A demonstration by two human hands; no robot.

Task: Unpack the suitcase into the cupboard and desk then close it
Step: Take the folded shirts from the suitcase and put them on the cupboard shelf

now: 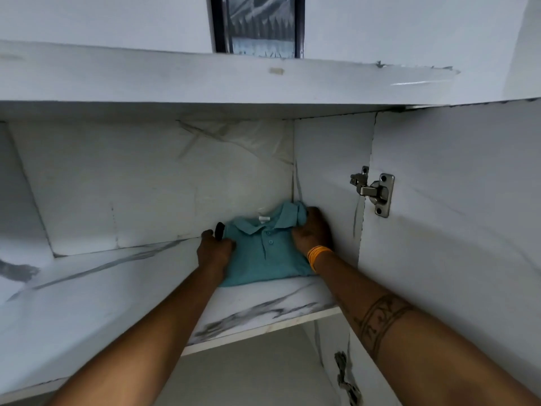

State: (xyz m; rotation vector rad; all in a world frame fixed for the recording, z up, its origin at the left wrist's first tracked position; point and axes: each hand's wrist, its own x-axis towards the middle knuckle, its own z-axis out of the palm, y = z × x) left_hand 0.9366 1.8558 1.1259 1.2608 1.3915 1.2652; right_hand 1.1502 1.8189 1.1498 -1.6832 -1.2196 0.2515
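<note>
- Both hands hold 1 folded shirt (265,253) on the cupboard shelf (257,306).
- Left hand (215,250) grips the shirt's left edge, fingers curled over the cloth near the shoulder; a small black object (219,230) sticks up just above its knuckles, and what it is cannot be told.
- Right hand (311,230) grips the shirt's right side at the collar end, fingers curled round the cloth, knuckles close to the cupboard's right inner wall (328,171).
- Orange bangles (317,256) sit on the right wrist, and a dark band tattoo (380,320) circles the right forearm.
- Shirt is teal, a polo with collar and buttoned placket facing up, a white label showing inside the neck.
- It lies flat on the marbled white shelf, in the back right corner, collar toward the back wall (161,183).
- Shelf's front edge runs below the shirt; the space under it is dim.
- 1 metal hinge (374,191) is fixed where the right wall meets the open door (456,215).
- Above the cupboard's top board (205,80), a dark-framed window (257,24) shows.
</note>
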